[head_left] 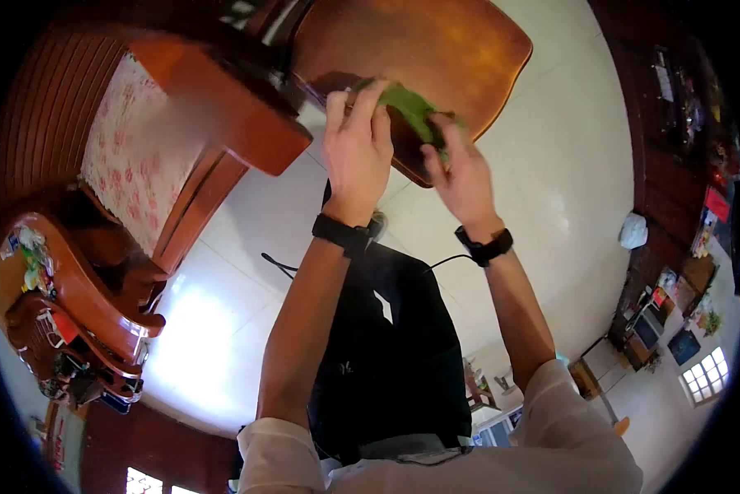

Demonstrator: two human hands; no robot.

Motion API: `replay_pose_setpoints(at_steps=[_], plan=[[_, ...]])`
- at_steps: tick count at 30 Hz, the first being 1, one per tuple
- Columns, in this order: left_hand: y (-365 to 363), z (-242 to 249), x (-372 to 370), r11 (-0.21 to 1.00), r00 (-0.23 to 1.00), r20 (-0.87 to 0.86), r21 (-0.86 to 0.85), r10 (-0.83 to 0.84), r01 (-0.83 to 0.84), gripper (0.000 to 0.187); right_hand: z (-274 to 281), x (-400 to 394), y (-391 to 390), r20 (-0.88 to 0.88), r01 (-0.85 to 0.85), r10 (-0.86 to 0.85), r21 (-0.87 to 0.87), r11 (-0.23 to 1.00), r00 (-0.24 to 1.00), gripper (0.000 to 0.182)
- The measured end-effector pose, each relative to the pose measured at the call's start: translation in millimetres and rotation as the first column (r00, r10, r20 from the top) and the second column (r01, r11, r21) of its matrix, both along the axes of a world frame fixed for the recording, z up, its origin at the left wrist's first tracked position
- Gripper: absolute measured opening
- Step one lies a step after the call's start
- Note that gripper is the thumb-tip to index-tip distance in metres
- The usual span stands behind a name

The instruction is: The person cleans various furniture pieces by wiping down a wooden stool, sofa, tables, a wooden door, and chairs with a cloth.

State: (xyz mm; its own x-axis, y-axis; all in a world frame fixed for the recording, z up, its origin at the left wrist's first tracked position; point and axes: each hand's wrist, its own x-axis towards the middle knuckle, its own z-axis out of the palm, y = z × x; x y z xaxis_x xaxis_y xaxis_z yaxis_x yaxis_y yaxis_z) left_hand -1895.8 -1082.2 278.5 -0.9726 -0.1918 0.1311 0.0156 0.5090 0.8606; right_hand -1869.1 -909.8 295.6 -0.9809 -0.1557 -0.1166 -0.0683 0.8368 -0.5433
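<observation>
A green cloth-like item (409, 107), partly blurred, lies between my two hands over the near edge of a brown wooden chair seat (419, 41). My left hand (360, 148) is at its left end, fingers bent around it. At its right end, my right hand (462, 169) has thumb and fingers closed on the green item. Each wrist wears a black band. The fingertips of my left hand are partly hidden by the item and by blur.
A wooden sofa with a floral cushion (144, 156) stands at the left, its armrest (246, 123) close to my left hand. Pale floor tiles (551, 189) surround the chair. A white bag (632, 231) lies by the dark cabinet at the right.
</observation>
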Motion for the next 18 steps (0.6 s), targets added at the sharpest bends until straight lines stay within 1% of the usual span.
replay_pose_setpoints(at_steps=[1, 2, 3, 4, 5, 6, 7, 8, 9, 11, 13, 15, 16, 17, 18], plan=[[2, -15, -2, 0.996, 0.997, -0.058, -0.080, -0.051, 0.047, 0.033, -11, -3, -10, 0.017, 0.019, -0.019, -0.008, 1.000, 1.000, 0.046], [4, -33, -2, 0.994, 0.996, -0.030, -0.083, -0.080, 0.077, 0.033, -22, -5, -20, 0.077, -0.019, 0.021, -0.017, 1.000, 0.997, 0.046], [2, -52, 2, 0.970, 0.983, 0.033, -0.157, -0.181, 0.184, 0.035, -35, -3, -26, 0.146, -0.055, 0.059, -0.032, 0.998, 0.988, 0.046], [-2, -68, 6, 0.928, 0.955, 0.111, -0.227, -0.275, 0.294, 0.037, -62, 3, -28, 0.073, -0.105, 0.107, -0.025, 0.994, 0.992, 0.047], [-2, -79, 11, 0.916, 0.941, 0.164, -0.231, -0.296, 0.328, 0.037, -74, 6, -33, 0.120, -0.079, 0.084, -0.051, 0.996, 0.989, 0.047], [2, -88, 14, 0.890, 0.926, 0.238, -0.286, -0.292, 0.354, 0.038, -84, 6, -35, 0.112, -0.118, 0.112, 0.055, 0.991, 0.987, 0.048], [0, -94, 15, 0.862, 0.912, 0.302, -0.342, -0.278, 0.375, 0.039, -90, 3, -40, 0.100, -0.165, 0.151, 0.159, 0.973, 0.984, 0.048], [-4, -92, 12, 0.863, 0.897, 0.311, -0.300, -0.314, 0.407, 0.039, -88, 2, -40, 0.199, -0.137, 0.107, 0.144, 0.980, 0.974, 0.047], [-5, -91, 3, 0.854, 0.887, 0.333, -0.303, -0.321, 0.423, 0.039, -92, -4, -35, 0.217, -0.128, 0.098, 0.129, 0.983, 0.971, 0.047], [-2, -87, -13, 0.822, 0.872, 0.338, -0.331, -0.355, 0.463, 0.038, -91, -15, -20, 0.191, -0.261, 0.221, 0.220, 0.940, 0.956, 0.046], [-1, -85, -44, 0.806, 0.865, 0.337, -0.346, -0.372, 0.481, 0.038, -93, -46, -12, 0.205, -0.249, 0.205, 0.216, 0.944, 0.957, 0.044], [6, -93, -88, 0.793, 0.863, 0.320, -0.359, -0.392, 0.493, 0.037, -99, -84, -1, 0.043, -0.233, 0.230, 0.244, 0.941, 0.972, 0.042], [10, -102, -115, 0.786, 0.884, 0.254, -0.405, -0.393, 0.466, 0.036, -103, -112, 3, -0.108, -0.211, 0.257, 0.319, 0.924, 0.960, 0.034], [15, -103, -137, 0.779, 0.898, 0.191, -0.448, -0.396, 0.438, 0.036, -95, -140, 5, -0.097, -0.202, 0.244, 0.320, 0.926, 0.965, 0.034], [22, -91, -164, 0.799, 0.905, 0.188, -0.425, -0.382, 0.425, 0.039, -83, -172, 8, -0.092, -0.181, 0.225, 0.346, 0.920, 0.970, 0.036]])
